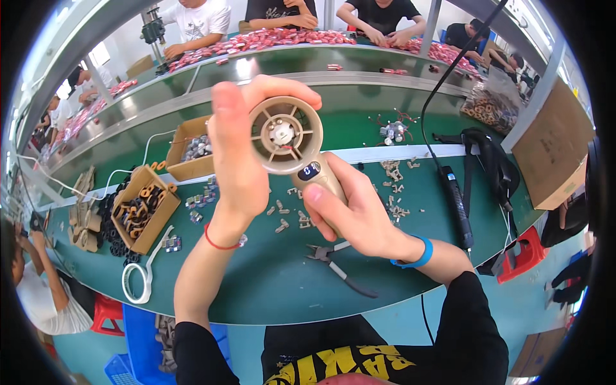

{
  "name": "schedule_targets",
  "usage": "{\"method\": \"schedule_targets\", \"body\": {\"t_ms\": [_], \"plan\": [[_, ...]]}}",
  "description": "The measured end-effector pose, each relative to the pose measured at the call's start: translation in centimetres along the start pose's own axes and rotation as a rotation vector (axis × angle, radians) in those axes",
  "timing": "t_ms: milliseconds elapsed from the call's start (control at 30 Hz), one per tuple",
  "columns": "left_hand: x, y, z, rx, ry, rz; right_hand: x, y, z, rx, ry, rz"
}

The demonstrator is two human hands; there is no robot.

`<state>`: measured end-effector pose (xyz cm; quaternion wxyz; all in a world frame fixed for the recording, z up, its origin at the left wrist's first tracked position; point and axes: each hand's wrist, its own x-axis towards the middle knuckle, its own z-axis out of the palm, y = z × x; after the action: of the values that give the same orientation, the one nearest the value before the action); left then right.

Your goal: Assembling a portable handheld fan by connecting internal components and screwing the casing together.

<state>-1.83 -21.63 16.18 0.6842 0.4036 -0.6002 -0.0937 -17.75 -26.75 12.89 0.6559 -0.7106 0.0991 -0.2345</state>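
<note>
"Starting from 10 o'clock, what is there?"

"The left hand (240, 160) curls around the handheld fan (296, 164), toward 11 o'clock, above the desk (276, 295). At 4 o'clock, the right hand (356, 215) grips its handle (326, 184)."

"Is it finished?"

"Ring and handle are joined, display (310, 170) lit; no blades seen at the hub (283, 133), so perhaps work remains."

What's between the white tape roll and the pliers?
In the head view, the left forearm crosses the stretch between tape roll and pliers; the visible tabletop there is bare.
</note>
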Motion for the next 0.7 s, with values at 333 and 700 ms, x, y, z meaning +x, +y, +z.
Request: {"method": "schedule_targets", "body": {"t_ms": [333,700], "plan": [[-0.3,-0.8,-0.7,0.014,-0.107,-0.012,0.5,1.1,-0.1,0.062,-0.080,0.035],[-0.9,-1.1,-0.8,-0.030,-0.099,-0.033,0.1,0.5,-0.5,0.013,-0.154,0.108]]}}
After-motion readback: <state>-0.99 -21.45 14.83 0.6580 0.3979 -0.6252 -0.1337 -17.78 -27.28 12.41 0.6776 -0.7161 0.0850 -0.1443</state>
